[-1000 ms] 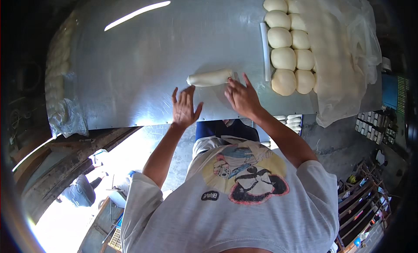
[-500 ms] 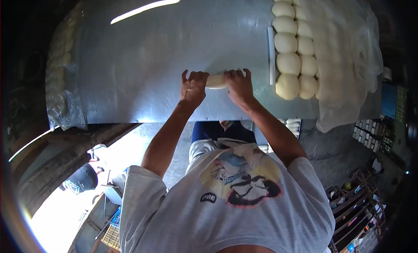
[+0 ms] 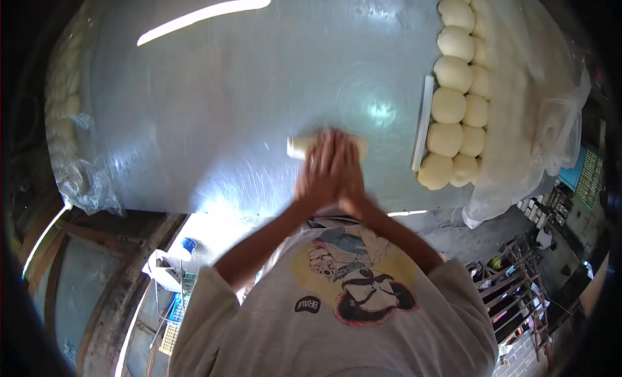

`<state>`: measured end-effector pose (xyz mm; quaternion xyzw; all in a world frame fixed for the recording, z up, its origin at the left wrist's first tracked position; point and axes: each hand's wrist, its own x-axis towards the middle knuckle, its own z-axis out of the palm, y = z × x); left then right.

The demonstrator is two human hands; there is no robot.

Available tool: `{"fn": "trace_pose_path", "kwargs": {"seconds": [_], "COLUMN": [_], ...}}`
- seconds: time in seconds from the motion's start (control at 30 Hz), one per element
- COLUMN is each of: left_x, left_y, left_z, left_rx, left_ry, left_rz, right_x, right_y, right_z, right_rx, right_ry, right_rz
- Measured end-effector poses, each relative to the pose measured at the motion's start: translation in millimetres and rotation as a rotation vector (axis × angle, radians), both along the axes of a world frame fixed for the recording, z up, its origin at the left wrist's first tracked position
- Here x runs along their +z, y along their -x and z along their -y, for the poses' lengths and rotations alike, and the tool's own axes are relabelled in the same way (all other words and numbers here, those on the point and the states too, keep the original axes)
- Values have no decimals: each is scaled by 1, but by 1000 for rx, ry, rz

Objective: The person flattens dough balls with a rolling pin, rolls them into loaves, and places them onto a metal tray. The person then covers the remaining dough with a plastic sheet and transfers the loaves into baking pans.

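Note:
A short log of pale dough lies crosswise on the metal table near its front edge. Both hands are on it and cover its middle, so only its two ends show. My left hand rests on the dough with its fingers stretched forward and side by side. Pressed against it, and partly overlapping, is my right hand, its fingers also extended. The fingertips are slightly smeared by motion. Neither hand is wrapped round the dough.
Rows of round dough balls sit on the right, partly under a plastic sheet. A thin pale strip lies beside them on the metal table. More plastic-covered dough lines the left end. Wooden racking stands lower right.
My hands have moved from the two ends of the dough to its middle, coming together with fingers straightened. The dough looks longer. The whole view has shifted, with the table lower in it.

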<state>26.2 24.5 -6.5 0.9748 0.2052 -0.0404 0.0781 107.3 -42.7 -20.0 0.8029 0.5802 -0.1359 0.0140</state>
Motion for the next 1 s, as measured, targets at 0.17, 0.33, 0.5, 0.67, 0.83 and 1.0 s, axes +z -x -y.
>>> {"fn": "trace_pose_path", "kwargs": {"seconds": [0.17,0.33,0.5,0.67,0.83,1.0], "left_x": [11,16,5,21,-16,-16], "left_y": [-79,-153,13,-67,-65,35], "left_z": [-93,-202,-48,-143,-216,-81], "left_rx": [192,170,-1,173,276,284], "left_ry": [208,-276,186,-22,-23,354], "left_rz": [153,97,-39,-92,286,344], "right_x": [-5,22,0,13,1,-1], "right_y": [-87,-166,-34,-135,-173,-67], "right_z": [-96,-207,-16,-109,-134,7], "right_rx": [24,-171,-47,-326,-332,-334], "right_ry": [-69,-269,-182,-235,-343,-299], "right_rz": [66,213,-46,118,216,-184]}}
